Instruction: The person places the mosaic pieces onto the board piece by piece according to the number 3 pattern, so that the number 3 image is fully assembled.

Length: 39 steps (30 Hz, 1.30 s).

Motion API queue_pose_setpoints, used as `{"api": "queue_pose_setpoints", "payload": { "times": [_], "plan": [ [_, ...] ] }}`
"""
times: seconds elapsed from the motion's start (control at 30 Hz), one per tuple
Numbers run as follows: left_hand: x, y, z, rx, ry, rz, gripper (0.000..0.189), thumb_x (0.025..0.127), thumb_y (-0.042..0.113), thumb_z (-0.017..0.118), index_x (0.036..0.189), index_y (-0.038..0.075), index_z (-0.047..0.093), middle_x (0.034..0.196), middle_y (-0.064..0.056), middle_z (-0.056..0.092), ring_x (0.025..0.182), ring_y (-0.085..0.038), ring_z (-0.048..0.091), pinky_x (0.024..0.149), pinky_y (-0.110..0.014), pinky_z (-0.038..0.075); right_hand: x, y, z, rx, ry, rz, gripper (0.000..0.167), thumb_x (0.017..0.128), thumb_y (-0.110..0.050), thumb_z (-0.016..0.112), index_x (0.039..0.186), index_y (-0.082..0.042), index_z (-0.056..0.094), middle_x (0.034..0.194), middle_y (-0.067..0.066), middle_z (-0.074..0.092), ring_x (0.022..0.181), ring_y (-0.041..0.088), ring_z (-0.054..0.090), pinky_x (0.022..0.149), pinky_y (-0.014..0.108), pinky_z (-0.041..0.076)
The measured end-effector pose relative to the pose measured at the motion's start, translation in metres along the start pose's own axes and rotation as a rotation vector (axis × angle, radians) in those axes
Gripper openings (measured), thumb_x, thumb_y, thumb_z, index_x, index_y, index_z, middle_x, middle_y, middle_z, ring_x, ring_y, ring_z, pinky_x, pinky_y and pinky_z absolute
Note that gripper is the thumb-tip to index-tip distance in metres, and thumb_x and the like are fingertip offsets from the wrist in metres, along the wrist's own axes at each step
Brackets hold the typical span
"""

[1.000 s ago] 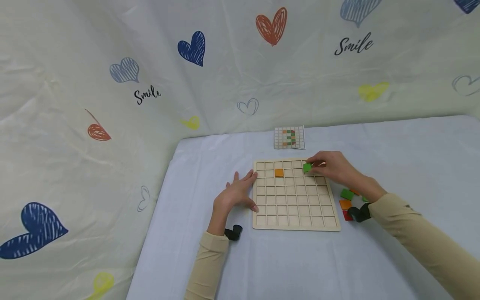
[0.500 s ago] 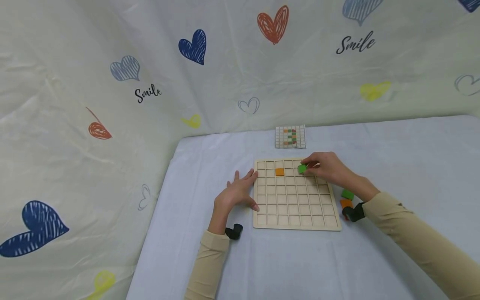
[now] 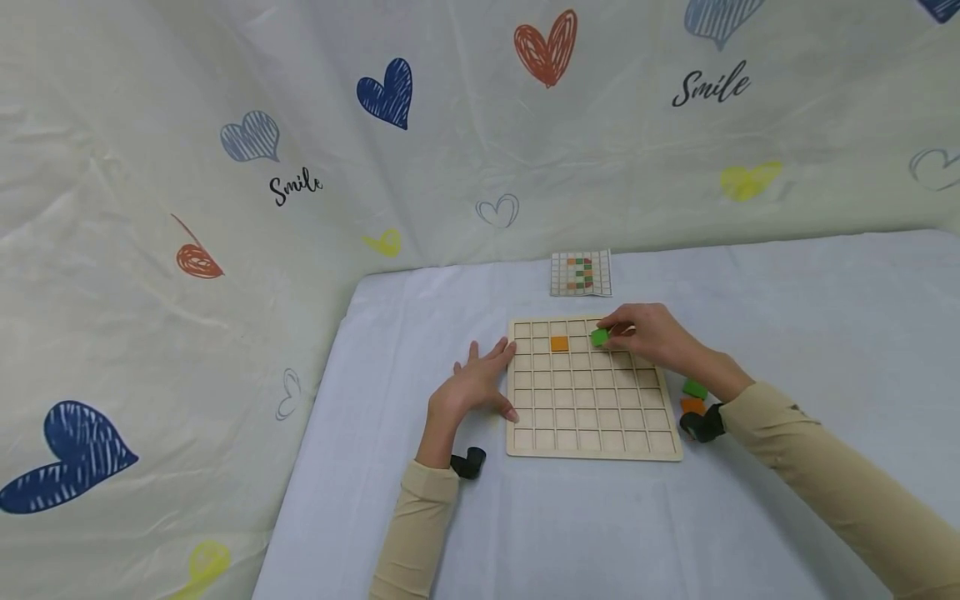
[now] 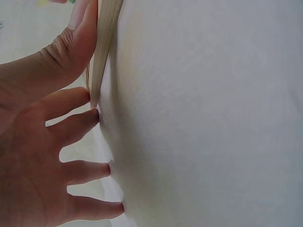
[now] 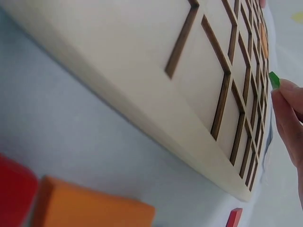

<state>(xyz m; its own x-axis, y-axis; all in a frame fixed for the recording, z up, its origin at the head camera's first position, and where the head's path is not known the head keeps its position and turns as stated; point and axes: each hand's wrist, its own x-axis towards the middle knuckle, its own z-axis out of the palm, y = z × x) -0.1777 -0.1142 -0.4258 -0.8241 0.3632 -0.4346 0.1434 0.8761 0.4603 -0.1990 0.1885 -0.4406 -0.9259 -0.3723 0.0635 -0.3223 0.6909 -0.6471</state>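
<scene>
A square wooden grid board [image 3: 585,400] lies on the white-covered table, with one orange tile [image 3: 559,343] in a cell of its second row. My right hand [image 3: 643,330] pinches a green tile [image 3: 599,337] between thumb and fingertips over the upper part of the board, right of the orange tile. In the right wrist view the green tile [image 5: 274,80] shows at the fingertips. My left hand [image 3: 472,387] rests at the board's left edge, fingers spread. In the left wrist view its thumb [image 4: 71,49] touches the board's edge, and the other fingertips reach down beside it.
Right of the board lie loose tiles, a green tile [image 3: 695,388] and an orange tile [image 3: 693,406] among them, partly hidden by the right wrist's black camera [image 3: 702,425]. A red tile [image 5: 14,189] shows in the right wrist view. Behind the board lies a patterned grid card [image 3: 581,273].
My right hand has moved a little left across the board with the green tile, toward the orange one. My left hand has stayed at the board's edge.
</scene>
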Motion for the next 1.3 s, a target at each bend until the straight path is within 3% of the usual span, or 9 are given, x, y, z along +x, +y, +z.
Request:
{"api": "queue_pose_setpoints", "payload": {
  "times": [1.3],
  "plan": [
    [0.001,0.002,-0.001,-0.001,-0.007,-0.01,0.121,0.07,0.022,0.096,0.166,0.021,0.022,0.173,0.003,0.011,0.159,-0.041,-0.008,0.123,-0.072,0.006,0.025,-0.011,0.02,-0.037,-0.034,-0.088,0.027,0.084,-0.005,0.084,0.107,0.006,0.076,0.092,0.013,0.073,0.083,0.027,0.07,0.077,0.045,0.06]
  ]
}}
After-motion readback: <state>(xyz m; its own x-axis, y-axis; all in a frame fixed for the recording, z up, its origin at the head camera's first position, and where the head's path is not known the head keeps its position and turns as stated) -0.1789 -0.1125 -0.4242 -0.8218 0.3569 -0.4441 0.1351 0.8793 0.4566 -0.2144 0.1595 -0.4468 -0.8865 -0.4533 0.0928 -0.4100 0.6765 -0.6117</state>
